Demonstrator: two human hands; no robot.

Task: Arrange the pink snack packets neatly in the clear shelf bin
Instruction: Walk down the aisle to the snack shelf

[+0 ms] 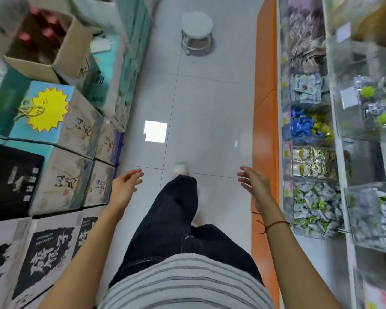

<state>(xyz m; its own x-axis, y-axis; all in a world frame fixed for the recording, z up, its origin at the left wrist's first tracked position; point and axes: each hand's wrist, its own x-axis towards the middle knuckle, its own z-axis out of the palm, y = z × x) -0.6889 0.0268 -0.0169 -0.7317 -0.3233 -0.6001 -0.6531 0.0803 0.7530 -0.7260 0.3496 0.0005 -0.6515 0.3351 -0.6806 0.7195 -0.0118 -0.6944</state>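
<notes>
Two empty hands, left hand (125,186) and right hand (253,186), fingers spread (touching nothing), above tiled floor (210,108); stool (196,32) beyond; shelf bins (310,197) right of floor

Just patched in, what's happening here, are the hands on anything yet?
Nothing is in hand. The person stands in a shop aisle, one foot forward, with the left hand and right hand both open and empty over the tiled floor. Clear shelf bins of wrapped snacks line the right side, stacked cartons the left, and a round stool sits ahead. No pink packets are clearly visible in this view, and the picture is blurred.
</notes>
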